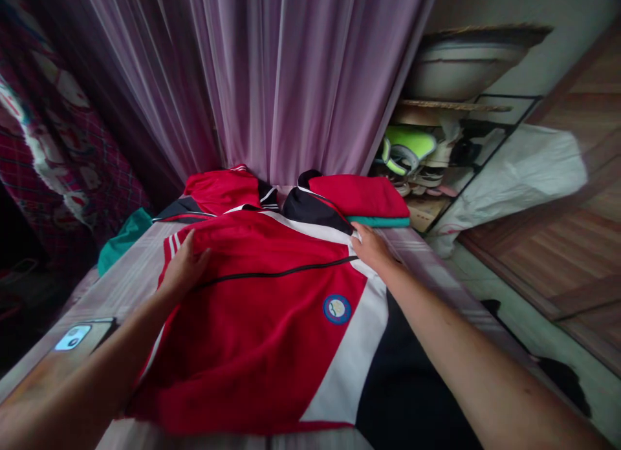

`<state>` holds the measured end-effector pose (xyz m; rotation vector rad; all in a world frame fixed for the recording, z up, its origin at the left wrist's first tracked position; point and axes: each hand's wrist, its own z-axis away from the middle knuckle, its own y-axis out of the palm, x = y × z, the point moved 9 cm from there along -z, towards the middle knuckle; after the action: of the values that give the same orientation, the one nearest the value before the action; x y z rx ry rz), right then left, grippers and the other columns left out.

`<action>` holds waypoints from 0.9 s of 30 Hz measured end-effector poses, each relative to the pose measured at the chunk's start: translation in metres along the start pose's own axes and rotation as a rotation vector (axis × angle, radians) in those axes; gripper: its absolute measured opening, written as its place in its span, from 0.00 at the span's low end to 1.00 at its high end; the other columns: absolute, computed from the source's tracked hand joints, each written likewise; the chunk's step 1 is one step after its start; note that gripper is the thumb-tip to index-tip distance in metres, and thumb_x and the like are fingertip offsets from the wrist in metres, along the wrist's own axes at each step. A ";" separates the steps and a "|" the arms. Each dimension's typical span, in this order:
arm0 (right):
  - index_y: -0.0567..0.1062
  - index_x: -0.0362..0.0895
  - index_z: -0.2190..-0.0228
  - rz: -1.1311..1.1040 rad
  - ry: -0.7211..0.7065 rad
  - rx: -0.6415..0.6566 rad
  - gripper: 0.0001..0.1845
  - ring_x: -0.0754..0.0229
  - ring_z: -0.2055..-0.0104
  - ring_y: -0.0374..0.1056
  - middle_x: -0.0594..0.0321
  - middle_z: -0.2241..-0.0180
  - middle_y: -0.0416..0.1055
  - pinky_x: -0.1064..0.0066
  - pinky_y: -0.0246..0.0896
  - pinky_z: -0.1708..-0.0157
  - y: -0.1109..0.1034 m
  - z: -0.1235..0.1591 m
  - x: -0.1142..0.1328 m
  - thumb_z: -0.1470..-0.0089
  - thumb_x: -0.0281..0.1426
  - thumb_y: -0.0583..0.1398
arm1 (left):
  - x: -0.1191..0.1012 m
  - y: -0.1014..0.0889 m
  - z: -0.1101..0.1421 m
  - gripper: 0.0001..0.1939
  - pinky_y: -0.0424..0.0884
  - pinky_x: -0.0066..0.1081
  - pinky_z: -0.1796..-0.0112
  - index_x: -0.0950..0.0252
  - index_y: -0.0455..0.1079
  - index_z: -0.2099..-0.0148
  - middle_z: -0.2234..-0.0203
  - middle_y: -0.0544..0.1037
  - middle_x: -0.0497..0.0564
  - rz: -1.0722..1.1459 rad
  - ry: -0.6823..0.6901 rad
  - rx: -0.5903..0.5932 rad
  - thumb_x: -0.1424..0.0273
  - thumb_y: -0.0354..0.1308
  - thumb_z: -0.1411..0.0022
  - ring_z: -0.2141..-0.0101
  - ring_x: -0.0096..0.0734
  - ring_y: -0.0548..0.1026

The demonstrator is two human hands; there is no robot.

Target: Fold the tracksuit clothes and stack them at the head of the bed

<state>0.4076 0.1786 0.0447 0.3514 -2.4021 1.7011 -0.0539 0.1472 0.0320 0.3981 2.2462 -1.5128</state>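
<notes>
A red, white and black zip jacket [272,340] with a round blue badge [336,309] lies spread across the table in front of me. Its black zipper runs sideways over the red cloth. At its left part, near the white-striped red edge, my left hand [187,264] rests on the fabric with thumb and fingers apart. My right hand [370,246] has its fingers closed on the white edge at the jacket's right end, by the zipper's end. Behind lie a crumpled red and black garment [220,190] and a folded red garment [361,192] atop a teal cloth [383,222].
A phone [72,346] lies on the cloth-covered table [114,301] at the left, with a teal cloth [123,240] at the edge. Purple curtains [291,81] hang behind. At the right stand a shoe rack [478,169], a white sack [528,172] and a wooden door [548,262].
</notes>
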 end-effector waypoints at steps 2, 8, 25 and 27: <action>0.72 0.41 0.46 0.016 -0.147 -0.070 0.23 0.50 0.44 0.68 0.50 0.44 0.72 0.60 0.62 0.44 -0.021 0.024 0.014 0.41 0.30 0.53 | -0.009 -0.005 0.036 0.31 0.64 0.47 0.41 0.66 0.58 0.34 0.36 0.65 0.63 -0.069 0.151 0.009 0.58 0.50 0.36 0.38 0.50 0.65; 0.72 0.41 0.47 0.108 0.007 -0.104 0.26 0.46 0.46 0.69 0.48 0.48 0.74 0.58 0.65 0.47 -0.062 0.106 -0.030 0.42 0.40 0.52 | 0.034 -0.058 0.119 0.27 0.71 0.45 0.49 0.62 0.70 0.45 0.51 0.77 0.59 -0.269 -0.036 0.071 0.53 0.45 0.37 0.51 0.49 0.76; 0.80 0.52 0.72 0.028 0.356 0.323 0.14 0.48 0.63 0.76 0.58 0.67 0.81 0.65 0.67 0.67 -0.033 0.180 -0.107 0.47 0.45 0.57 | 0.041 -0.065 0.138 0.24 0.69 0.38 0.59 0.65 0.72 0.57 0.56 0.80 0.64 -0.406 -0.328 0.278 0.49 0.50 0.38 0.55 0.51 0.77; 0.79 0.51 0.72 0.065 0.351 0.338 0.14 0.50 0.63 0.76 0.57 0.67 0.81 0.67 0.65 0.68 -0.039 0.182 -0.106 0.45 0.42 0.56 | 0.041 -0.064 0.139 0.23 0.68 0.38 0.61 0.64 0.72 0.59 0.57 0.80 0.64 -0.394 -0.329 0.284 0.49 0.50 0.39 0.57 0.51 0.78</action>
<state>0.5188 0.0035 -0.0100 0.0106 -1.9008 2.0059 -0.0957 -0.0050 0.0184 -0.2219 1.9280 -1.9397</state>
